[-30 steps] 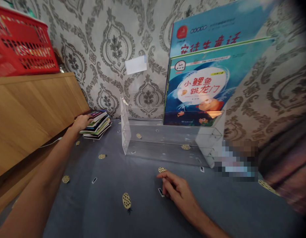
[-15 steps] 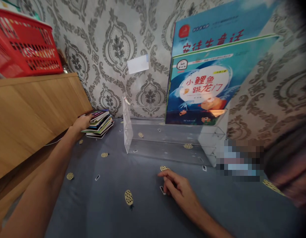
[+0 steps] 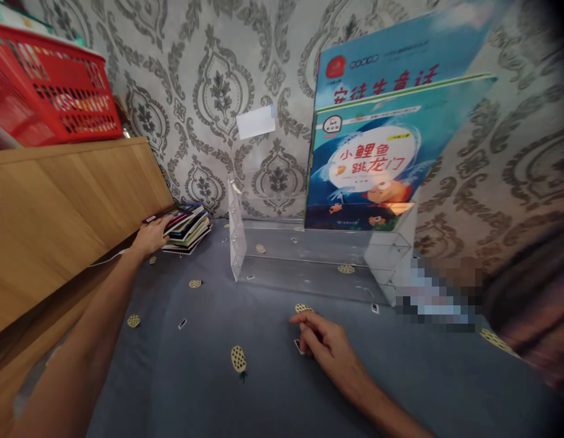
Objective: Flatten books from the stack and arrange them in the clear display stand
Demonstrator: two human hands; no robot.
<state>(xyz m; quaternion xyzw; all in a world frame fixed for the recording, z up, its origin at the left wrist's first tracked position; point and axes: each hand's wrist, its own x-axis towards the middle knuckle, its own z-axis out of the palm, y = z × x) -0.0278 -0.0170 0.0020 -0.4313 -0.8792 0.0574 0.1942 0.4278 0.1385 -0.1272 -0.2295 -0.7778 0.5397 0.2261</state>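
My left hand (image 3: 150, 236) grips the near left edge of a dark-covered book (image 3: 165, 214) on top of a stack of books (image 3: 190, 234); part of the grip is hidden. My right hand (image 3: 325, 337) hangs low over the grey-blue cloth, index finger stretched out, the others loosely bent, nothing in it. Beyond it stands a clear acrylic stepped rack (image 3: 304, 277). At the rack's right end, a picture book with a carp on its cover (image 3: 361, 164) leans upright before a taller blue book (image 3: 377, 61).
A wooden cabinet (image 3: 72, 201) bounds the left side, with a red plastic basket (image 3: 67, 91) on top. Patterned wallpaper (image 3: 218, 73) closes the back, bearing a white paper label (image 3: 255, 123). Dark patterned fabric (image 3: 532, 292) and a pixelated patch fill the right edge.
The top book has slid left, sticking out past the stack, with my left hand at its edge. My right hand has stayed nearly in place. The view has shifted slightly.
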